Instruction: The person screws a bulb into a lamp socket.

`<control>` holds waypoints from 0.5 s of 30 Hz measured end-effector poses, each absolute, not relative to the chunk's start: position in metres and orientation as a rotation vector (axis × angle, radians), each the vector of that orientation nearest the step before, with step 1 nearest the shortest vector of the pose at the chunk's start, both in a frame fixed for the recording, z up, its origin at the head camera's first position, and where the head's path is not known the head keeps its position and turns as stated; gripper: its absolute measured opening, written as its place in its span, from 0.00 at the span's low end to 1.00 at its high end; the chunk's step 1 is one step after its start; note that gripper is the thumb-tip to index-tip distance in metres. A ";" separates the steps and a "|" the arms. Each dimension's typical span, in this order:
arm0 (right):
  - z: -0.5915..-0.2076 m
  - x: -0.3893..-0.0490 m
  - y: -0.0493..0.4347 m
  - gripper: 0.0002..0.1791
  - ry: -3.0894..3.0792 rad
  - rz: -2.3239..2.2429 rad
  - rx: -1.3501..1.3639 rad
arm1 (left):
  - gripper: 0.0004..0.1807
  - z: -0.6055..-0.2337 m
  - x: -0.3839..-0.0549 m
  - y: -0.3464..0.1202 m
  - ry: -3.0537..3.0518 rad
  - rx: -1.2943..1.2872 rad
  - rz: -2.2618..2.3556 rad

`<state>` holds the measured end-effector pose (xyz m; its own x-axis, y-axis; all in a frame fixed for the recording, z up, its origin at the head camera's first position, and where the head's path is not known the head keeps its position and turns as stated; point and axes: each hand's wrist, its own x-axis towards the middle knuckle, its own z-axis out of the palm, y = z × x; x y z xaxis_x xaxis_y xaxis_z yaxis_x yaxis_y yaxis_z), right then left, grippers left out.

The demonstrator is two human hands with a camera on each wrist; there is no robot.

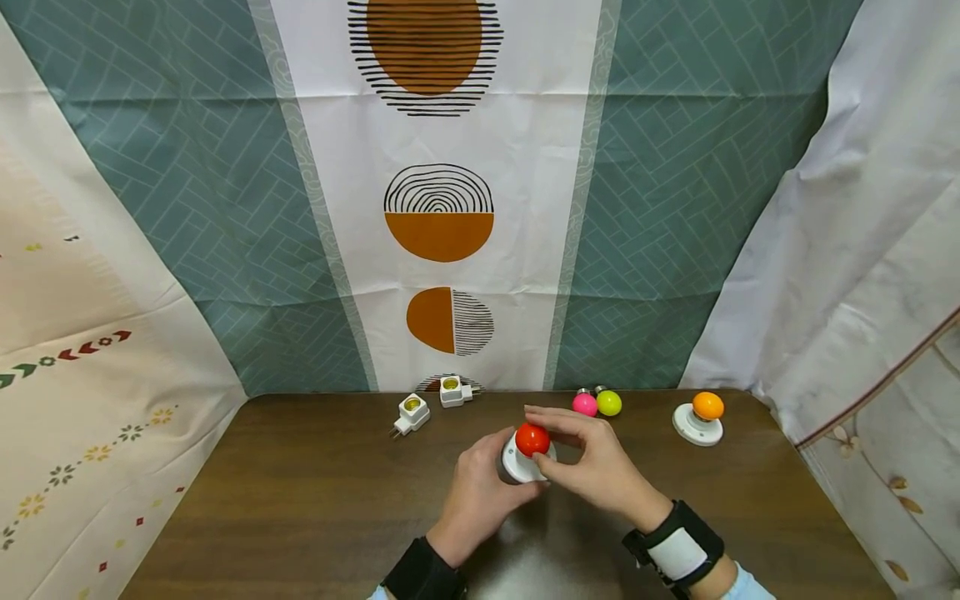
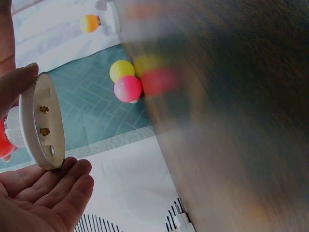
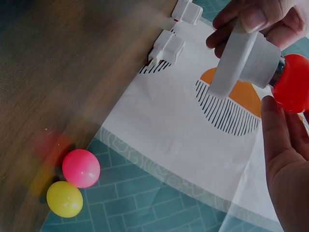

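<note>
My left hand point(image 1: 480, 479) grips the rim of a round white lamp holder point(image 1: 519, 463) between thumb and fingers, above the table. A red light bulb point(image 1: 532, 439) sits in its socket, with some metal of the bulb's base showing in the right wrist view. With thumb and fingertips on either side, my right hand point(image 1: 588, 458) holds the red bulb. In the left wrist view, the holder's hollow underside point(image 2: 57, 123) faces the camera, showing two brass terminals.
Two white plug-in sockets point(image 1: 412, 414) lie at the table's back edge, left of the hands. Pink point(image 1: 585, 405) and yellow-green point(image 1: 609, 403) bulbs lie at the back, right of centre. Farther right stands another white holder point(image 1: 696, 430) bearing an orange bulb point(image 1: 708, 406). Patterned cloth hangs behind.
</note>
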<state>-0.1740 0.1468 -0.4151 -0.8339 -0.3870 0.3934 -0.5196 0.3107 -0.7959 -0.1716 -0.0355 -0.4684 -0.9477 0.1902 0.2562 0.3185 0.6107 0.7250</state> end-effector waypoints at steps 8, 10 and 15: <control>-0.422 -0.179 0.148 0.25 -2.423 1.559 0.800 | 0.38 -0.465 -0.172 -0.035 -2.701 -0.410 -1.265; -0.423 -0.179 0.148 0.25 -2.415 1.564 0.782 | 0.38 -0.465 -0.172 -0.036 -2.703 -0.408 -1.263; -0.423 -0.178 0.148 0.25 -2.415 1.561 0.789 | 0.39 -0.466 -0.172 -0.036 -2.687 -0.426 -1.242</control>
